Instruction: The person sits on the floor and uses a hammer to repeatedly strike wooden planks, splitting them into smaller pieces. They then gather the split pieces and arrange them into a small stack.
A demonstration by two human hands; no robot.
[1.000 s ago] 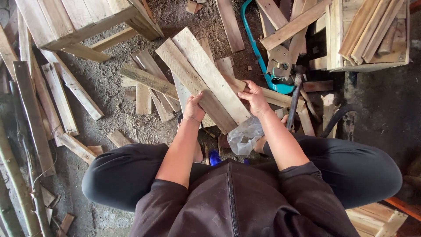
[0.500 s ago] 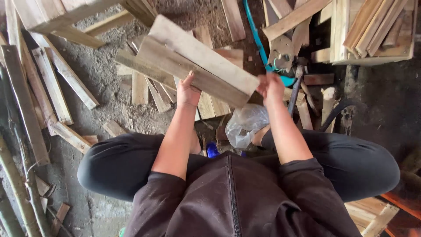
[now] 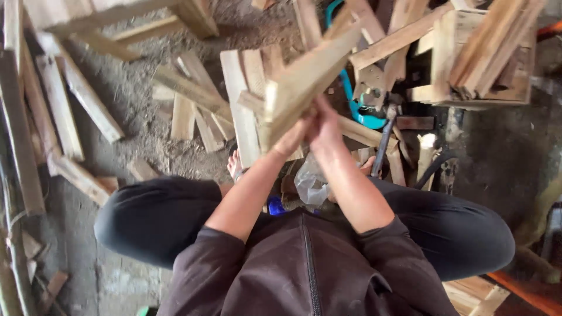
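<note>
A crumpled clear plastic bag (image 3: 310,182) lies on the ground by the knees; no labels, signs or screens.

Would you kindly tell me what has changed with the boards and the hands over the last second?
The two boards, held flat and low a second ago, have been lifted and turned on edge, their far end swung up and to the right. The left hand and right hand, formerly apart on either side, have come together at the near end and keep their grip. The saw, hammer, plastic bag and scattered planks lie as before.

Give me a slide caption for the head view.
Both hands, left hand and right hand, grip tilted wooden boards above scattered planks.
</note>
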